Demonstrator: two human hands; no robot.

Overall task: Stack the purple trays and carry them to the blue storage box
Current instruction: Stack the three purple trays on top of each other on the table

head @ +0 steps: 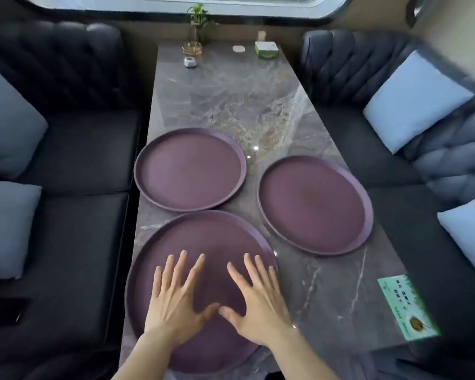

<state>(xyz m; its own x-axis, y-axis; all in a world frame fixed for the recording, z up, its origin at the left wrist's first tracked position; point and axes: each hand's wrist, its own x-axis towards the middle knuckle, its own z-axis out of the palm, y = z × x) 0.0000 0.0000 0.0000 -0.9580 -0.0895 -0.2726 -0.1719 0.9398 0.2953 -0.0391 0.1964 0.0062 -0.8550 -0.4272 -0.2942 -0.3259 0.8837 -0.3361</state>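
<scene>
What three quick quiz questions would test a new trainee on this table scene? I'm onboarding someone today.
1. How many purple trays lie on the table?
2. True or false: two of the trays are already stacked.
3. Which tray are both hands over: A) the near tray, B) the far left tray, C) the right tray?

Key
1. Three, each lying flat by itself.
2. False: none rests on another.
3. A. The left hand and the right hand are spread, fingers open, over the near tray, gripping nothing.
</scene>
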